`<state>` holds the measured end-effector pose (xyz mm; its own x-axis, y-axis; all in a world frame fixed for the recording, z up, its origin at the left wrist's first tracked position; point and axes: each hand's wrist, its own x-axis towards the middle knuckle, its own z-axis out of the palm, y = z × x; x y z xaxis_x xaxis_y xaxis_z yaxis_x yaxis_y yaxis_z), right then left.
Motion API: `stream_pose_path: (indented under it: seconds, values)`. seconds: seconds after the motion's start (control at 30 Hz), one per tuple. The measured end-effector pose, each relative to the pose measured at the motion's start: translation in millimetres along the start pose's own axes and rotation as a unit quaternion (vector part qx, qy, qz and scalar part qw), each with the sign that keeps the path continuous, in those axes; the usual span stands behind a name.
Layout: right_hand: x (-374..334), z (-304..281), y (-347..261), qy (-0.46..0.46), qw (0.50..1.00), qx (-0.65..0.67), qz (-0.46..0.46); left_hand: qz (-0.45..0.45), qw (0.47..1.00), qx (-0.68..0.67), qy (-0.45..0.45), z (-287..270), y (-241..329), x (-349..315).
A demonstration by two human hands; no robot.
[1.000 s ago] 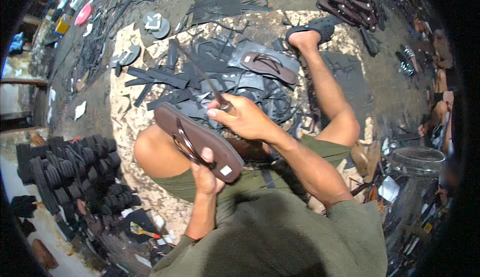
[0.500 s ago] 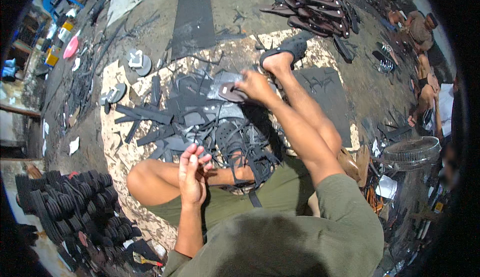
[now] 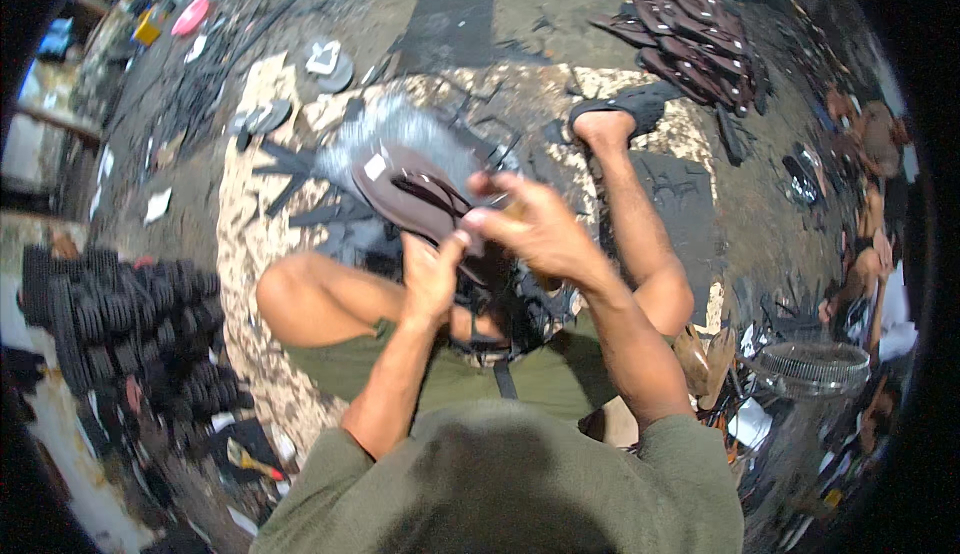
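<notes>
A dark brown flip-flop with a small white sticker on its heel end is held up, tilted, in front of me. My left hand grips its near edge from below, thumb on top. My right hand closes on its strap end; motion blurs the fingers, and the shaded palm may hold something else that I cannot make out. Beyond the flip-flop lies a crumpled clear plastic bag, also blurred. Black strips and scraps lie around and under it, between my legs.
A pile of brown flip-flops sits at the far right. Grey sandals lie far left on the patterned sheet. Black ribbed pieces are stacked at left. A round fan cage stands at right, near another person.
The flip-flop has been lifted from the scraps and brought nearer. My left hand, formerly raised with nothing in it, now grips it. My right hand has drawn back toward me. The view has shifted.
</notes>
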<state>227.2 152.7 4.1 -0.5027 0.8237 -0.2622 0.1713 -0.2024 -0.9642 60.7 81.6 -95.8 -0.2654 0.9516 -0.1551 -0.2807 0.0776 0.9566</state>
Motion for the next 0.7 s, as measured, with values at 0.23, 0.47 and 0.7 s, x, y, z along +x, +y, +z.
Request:
stream_pose_path:
  seconds: [0.23,0.47,0.7]
  values:
    - [-63.1,19.5,21.7,0.089,0.99,-0.096,-0.049,0.067,0.983,-0.09,0.145,-58.0,53.7,-11.7]
    - [-90.6,62.4,74.1,0.07,0.96,-0.223,-0.156,0.018,0.969,-0.152,0.192,-62.6,60.7,-32.2]
    - [-97.6,59.9,99.2,0.049,0.917,-0.359,-0.166,0.034,0.967,-0.156,0.198,-67.4,55.7,-26.5]
